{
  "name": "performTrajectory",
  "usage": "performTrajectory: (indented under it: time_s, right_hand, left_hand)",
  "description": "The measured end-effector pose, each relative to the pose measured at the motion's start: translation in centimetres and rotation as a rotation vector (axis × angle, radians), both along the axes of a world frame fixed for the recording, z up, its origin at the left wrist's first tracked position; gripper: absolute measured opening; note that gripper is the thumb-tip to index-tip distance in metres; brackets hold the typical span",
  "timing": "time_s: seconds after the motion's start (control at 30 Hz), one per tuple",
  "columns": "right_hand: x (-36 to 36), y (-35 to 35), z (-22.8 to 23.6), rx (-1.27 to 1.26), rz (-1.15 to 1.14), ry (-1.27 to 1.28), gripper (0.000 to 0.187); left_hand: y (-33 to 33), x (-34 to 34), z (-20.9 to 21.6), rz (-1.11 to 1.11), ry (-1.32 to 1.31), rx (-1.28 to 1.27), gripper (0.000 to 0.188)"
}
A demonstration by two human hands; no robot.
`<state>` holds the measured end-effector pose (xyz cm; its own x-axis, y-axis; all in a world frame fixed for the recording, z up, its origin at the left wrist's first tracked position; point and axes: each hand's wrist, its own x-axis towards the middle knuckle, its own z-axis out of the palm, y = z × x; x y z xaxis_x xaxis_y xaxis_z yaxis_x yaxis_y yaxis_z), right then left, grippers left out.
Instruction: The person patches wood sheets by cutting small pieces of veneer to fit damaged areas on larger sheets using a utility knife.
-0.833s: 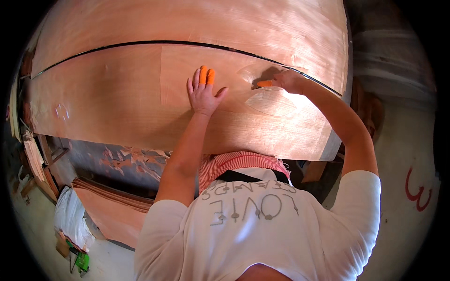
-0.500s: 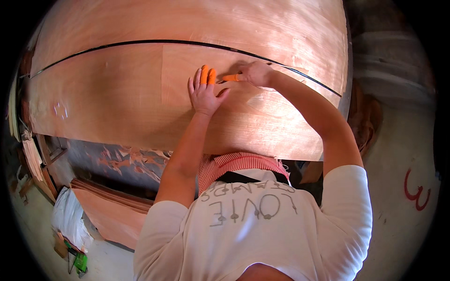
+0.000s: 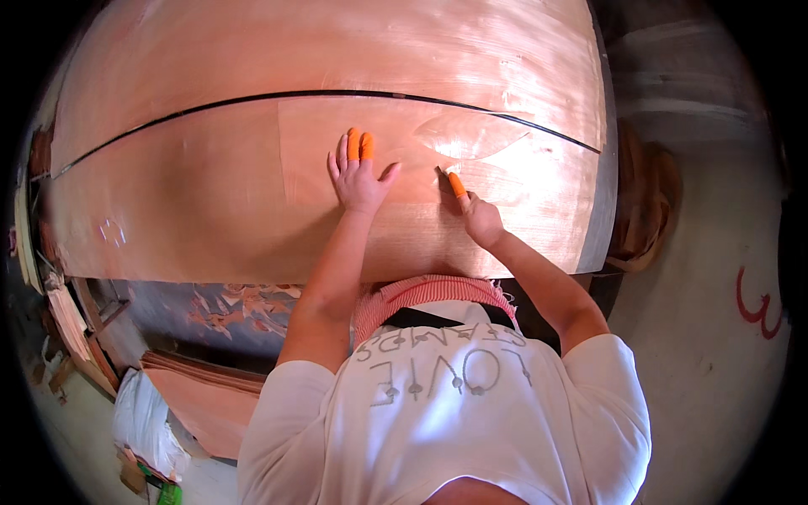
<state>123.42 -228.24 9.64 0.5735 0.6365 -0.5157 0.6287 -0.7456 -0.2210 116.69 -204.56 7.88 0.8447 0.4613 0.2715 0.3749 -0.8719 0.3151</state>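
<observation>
A broad sheet of light wood veneer spreads in front of me. My left hand lies flat on it with fingers spread, orange finger cots on two of them. To its right, my right hand is closed round a small knife, its thin dark blade showing past the orange-covered index finger. The handle is hidden in my fist. Just beyond the blade, a lens-shaped patch of veneer stands out with a shiny, curved outline. Beyond both hands, a long thin black strip runs across the sheet.
Below the table's near left edge lie torn veneer scraps. A stack of veneer sheets and a white plastic bag are at lower left. A brown bundle sits by the table's right end.
My right hand has drawn back toward me from near the black strip, knife still in it, uncovering the lens-shaped patch. My left hand stays flat on the veneer; the view has shifted slightly.
</observation>
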Motion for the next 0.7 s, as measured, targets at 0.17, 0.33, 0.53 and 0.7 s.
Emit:
performTrajectory:
  time_s: [0.17,0.33,0.53,0.7]
  right_hand:
    - [1.6,-2.1,-0.4,0.252,-0.118,0.082,0.027]
    - [5.9,-4.6,-0.9,0.219,-0.462,-0.31,0.053]
    - [7.6,-6.6,-1.2,0.34,-0.445,-0.457,0.023]
    - [7.1,-5.3,4.5,0.447,-0.425,-0.497,0.016]
  left_hand:
    - [-0.3,0.2,0.0,-0.01,-0.008,0.027,0.066]
    - [-0.4,0.4,0.0,0.002,0.002,0.041,0.065]
    - [-0.5,0.5,-0.4,-0.013,-0.004,0.046,0.062]
    - [-0.4,0.2,-0.4,-0.001,0.008,0.047,0.062]
